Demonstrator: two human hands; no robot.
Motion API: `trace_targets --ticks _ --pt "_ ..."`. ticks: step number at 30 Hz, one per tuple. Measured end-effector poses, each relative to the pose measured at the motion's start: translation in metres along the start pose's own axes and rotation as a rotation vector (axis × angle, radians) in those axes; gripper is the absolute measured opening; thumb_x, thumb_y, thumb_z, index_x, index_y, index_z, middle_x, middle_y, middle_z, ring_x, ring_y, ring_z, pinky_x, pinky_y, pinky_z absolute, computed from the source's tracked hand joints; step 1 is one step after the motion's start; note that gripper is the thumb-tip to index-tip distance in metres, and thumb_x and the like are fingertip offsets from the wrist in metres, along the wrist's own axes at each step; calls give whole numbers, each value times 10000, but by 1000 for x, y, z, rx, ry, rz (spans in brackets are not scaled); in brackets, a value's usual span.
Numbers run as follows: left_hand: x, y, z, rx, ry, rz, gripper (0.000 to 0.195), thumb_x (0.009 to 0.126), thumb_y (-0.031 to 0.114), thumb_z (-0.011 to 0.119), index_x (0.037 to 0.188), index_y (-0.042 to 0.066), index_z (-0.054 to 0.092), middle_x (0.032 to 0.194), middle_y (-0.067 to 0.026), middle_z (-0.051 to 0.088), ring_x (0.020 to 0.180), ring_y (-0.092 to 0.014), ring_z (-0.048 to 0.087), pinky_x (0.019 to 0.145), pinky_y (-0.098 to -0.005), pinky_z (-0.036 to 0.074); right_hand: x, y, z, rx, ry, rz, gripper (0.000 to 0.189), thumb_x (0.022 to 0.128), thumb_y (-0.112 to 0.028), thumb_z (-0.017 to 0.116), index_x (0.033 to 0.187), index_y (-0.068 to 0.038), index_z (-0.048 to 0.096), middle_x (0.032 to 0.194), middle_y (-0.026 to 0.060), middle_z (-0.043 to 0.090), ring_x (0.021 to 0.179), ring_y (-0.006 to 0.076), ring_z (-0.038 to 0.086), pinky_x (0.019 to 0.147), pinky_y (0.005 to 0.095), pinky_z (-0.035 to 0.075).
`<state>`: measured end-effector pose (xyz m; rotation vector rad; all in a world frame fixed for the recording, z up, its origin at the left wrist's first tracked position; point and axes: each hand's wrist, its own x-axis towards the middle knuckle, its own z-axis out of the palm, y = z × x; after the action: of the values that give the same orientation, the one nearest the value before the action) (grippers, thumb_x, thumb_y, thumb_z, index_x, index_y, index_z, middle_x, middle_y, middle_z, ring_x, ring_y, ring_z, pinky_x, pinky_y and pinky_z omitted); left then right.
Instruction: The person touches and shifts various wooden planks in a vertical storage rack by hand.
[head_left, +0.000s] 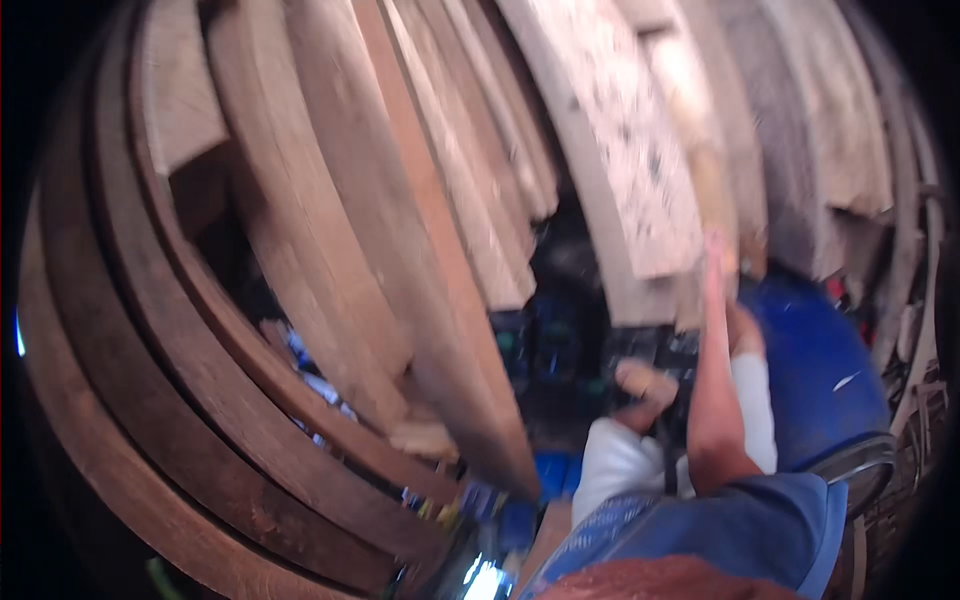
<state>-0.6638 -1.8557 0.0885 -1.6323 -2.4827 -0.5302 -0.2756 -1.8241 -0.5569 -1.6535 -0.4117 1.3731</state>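
My right arm stretches forward over my right leg, and my right hand (716, 251) reaches the lower end of a tan wooden beam (711, 187) in a stack. Blur hides the fingers, so whether they grip the wood or only rest against it is unclear. Just left of that hand is the end of a pale, dark-flecked beam (637, 157). My left hand is out of view.
Long timbers (322, 225) lean on the left, with darker planks (225, 442) curving along the rim. A blue plastic drum (817, 367) stands right of my leg. My foot (645, 382) is on the dark, cluttered ground. More beams (810, 112) hang over the drum.
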Motion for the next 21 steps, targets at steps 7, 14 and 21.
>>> trace_targets --ticks 7,14,21 --pt "-35 -38 4 -184 -26 -64 618 972 411 393 1395 -37 339 1463 -192 312 1377 -294 266 1119 -414 196 -81 -28 -22 -764 -630 104 371 840 -429 629 971 -93 714 980 119 692 927 213 658 829 342 498" --pt "-31 -22 -5 131 -15 12 579 964 403 403 1376 -2 385 1472 -210 304 1380 -364 251 1122 -487 155 -113 -106 -54 -596 -435 83 235 855 -244 584 846 -33 687 698 28 626 614 119 593 534 281 474" --pt "-29 -25 -4 135 2 -10 631 926 448 453 1400 41 368 1497 -159 286 1392 -346 240 1106 -565 128 -107 -156 -99 -817 -351 84 284 805 -316 577 909 -85 705 950 166 670 907 278 654 813 374 502"
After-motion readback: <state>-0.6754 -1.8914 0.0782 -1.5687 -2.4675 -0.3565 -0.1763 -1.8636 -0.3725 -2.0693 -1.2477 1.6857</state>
